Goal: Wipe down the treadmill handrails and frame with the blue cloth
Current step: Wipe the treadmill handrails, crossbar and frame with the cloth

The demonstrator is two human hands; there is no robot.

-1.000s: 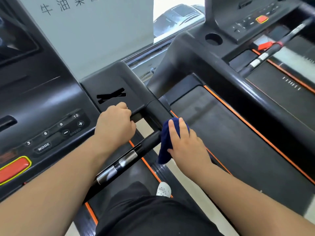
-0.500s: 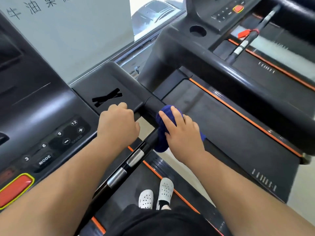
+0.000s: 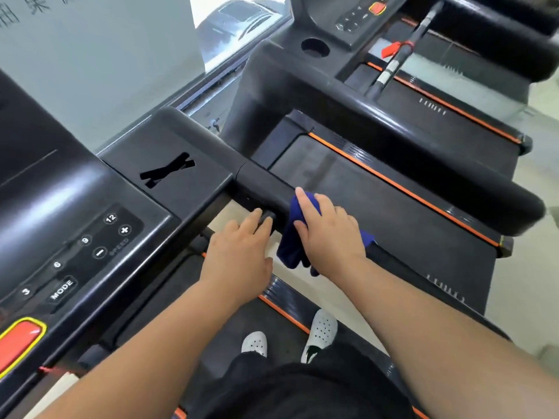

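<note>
The thick black right handrail (image 3: 260, 181) runs from the console's corner toward me. The blue cloth (image 3: 290, 247) is draped over this rail, its loose end hanging down on the inner side. My right hand (image 3: 331, 237) lies flat on top of the cloth and presses it onto the rail, fingers pointing at the console. My left hand (image 3: 239, 257) sits just left of it, with its fingers curled over the thin black grip bar (image 3: 267, 215) where the bar meets the handrail. Most of that bar is hidden under my left hand and forearm.
The console panel (image 3: 90, 246) with speed buttons and a red stop button (image 3: 18, 340) lies at left. A second treadmill (image 3: 378, 182) stands close on the right, its thick handrail (image 3: 453, 176) parallel to mine. My white shoes (image 3: 320, 331) are below on the belt.
My right hand has slid the cloth up onto the thick handrail. My left hand has shifted right along the thin bar to its joint with the rail, now almost touching the cloth.
</note>
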